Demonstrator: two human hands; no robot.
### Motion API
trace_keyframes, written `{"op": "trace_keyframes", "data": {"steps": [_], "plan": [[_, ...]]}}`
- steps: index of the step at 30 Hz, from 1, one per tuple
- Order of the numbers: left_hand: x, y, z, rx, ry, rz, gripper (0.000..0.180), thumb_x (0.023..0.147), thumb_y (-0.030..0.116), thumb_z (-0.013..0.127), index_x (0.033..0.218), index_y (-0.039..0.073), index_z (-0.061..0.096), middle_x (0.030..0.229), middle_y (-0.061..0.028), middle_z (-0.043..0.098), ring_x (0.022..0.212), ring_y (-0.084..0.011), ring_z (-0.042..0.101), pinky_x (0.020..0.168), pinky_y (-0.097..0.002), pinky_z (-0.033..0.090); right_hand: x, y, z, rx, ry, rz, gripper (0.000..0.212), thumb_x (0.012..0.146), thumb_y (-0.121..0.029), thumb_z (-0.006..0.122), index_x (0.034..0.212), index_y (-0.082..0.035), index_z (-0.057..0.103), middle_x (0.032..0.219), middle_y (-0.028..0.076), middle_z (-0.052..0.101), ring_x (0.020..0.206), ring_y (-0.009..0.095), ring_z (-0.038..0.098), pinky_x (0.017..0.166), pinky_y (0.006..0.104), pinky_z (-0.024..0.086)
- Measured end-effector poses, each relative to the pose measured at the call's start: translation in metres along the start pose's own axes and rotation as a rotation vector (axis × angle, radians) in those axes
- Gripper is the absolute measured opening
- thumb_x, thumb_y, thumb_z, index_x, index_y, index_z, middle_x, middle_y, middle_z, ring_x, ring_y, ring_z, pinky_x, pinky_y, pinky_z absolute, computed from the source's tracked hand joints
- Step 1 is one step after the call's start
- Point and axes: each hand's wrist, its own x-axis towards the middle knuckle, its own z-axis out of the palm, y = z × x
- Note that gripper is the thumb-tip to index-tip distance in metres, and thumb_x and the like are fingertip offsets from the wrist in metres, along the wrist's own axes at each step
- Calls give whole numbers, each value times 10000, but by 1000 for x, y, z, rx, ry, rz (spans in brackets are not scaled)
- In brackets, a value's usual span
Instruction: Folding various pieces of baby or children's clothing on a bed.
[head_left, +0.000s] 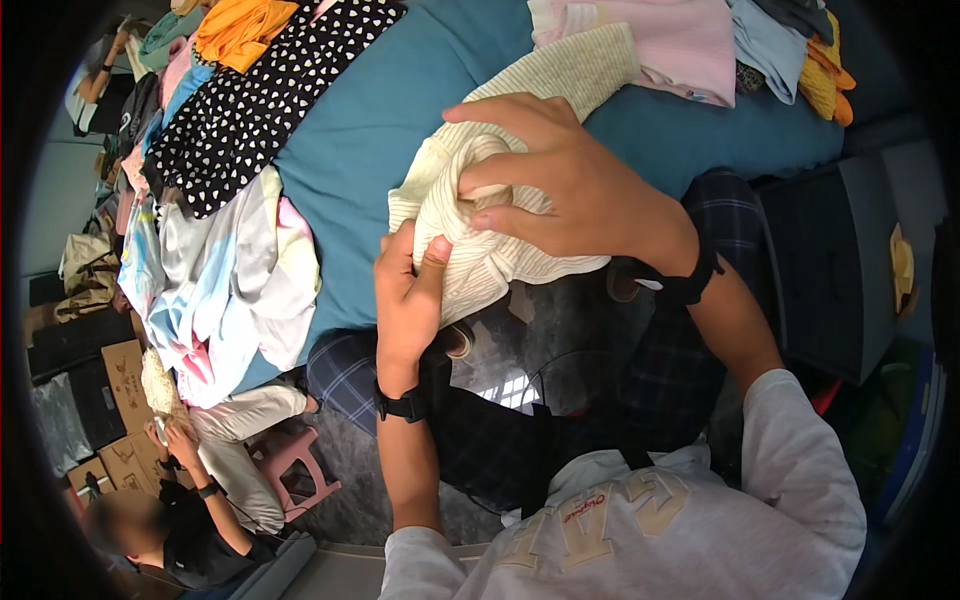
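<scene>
Cream knit garment, finely ribbed w/ thin beige stripes [475,268], is up in the person's hands at the near edge of a teal cloth-covered bed [365,170]; its middle is bunched into a ring, one long flap trailing over the cloth. Looks v. light, soft, stretchy, prob. not slippery or fragile; I'd take it by the bunched rim or a doubled edge, bc a single layer would likely sag.

L hand [405,292]: thumb & forefinger pinching the garment's lower L edge. R hand [585,185]: fingers spread, one stretched over the top, another curled into the ring, thumb just below; can't tell if a fold is pinched there.

Further L: black fabric w/ small white hearts [255,110], plus a pale, multicoloured, silky-looking heap [265,310]. Far side, R: folded pale-pink garment [690,55]. Lower L, another person in a dark top [205,535] sits nr a pink plastic stool [300,470], hands round sth small & white.
</scene>
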Motion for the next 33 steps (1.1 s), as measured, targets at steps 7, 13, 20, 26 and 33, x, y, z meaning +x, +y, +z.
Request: {"op": "trace_keyframes", "data": {"steps": [7,13,20,26,33], "plan": [[2,0,-3,13,23,-29,301,1019,218,568,1167,-37,628,1027,-34,673,927,-93,550,844,-253,434,-12,35,1,30,52,85,87,882,-95,663,945,-41,689,1238,119,586,1094,257,588,926,365,424],[1,-7,-4,-322,11,-72,266,1023,206,563,1102,-36,640,1070,-48,669,850,-92,562,798,-252,444,-14,36,0,634,184,210,138,991,-124,597,1096,-43,635,1196,45,566,1154,143,570,895,289,470],[4,-53,-95,-819,737,-33,448,1056,334,400,1275,-44,500,1298,-162,558,1206,-274,523,1073,-427,392,-18,55,-1,698,335,469,314,1052,-253,476,1239,-29,593,1267,93,620,1128,190,627,887,290,462],[-7,-33,-78,-906,592,-241,596,1034,461,443,1361,-37,428,1404,-204,455,1317,-331,432,1125,-444,315,-33,71,17,568,255,719,318,956,-283,629,1146,-29,648,1083,52,641,882,163,604,844,273,470],[-17,-27,-68,-448,286,-400,386,970,164,629,1264,-67,536,1119,-106,672,986,-148,635,863,-245,470,-40,42,27,-66,-274,257,448,870,-345,708,1226,-78,655,1342,136,537,1254,291,474,1018,426,372]]}}
